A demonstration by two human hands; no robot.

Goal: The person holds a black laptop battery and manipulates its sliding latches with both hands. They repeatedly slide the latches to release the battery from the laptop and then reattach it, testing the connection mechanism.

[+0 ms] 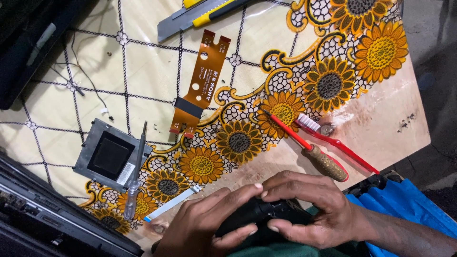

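Both of my hands close around a small black part (266, 212) at the bottom centre, just off the table's near edge. My left hand (207, 223) grips it from the left with the thumb under it. My right hand (314, 209) wraps over it from the right, fingertips meeting the left hand's. Most of the black part is hidden by my fingers.
On the sunflower-print tablecloth (143, 71) lie an orange flex ribbon cable (200, 81), a grey square module (110, 154), a clear-handled screwdriver (136, 173), a white flat cable (172, 203), a red screwdriver (304, 145), a red toothbrush (335, 143) and a yellow utility knife (195, 16). An opened laptop chassis (43, 214) sits bottom left.
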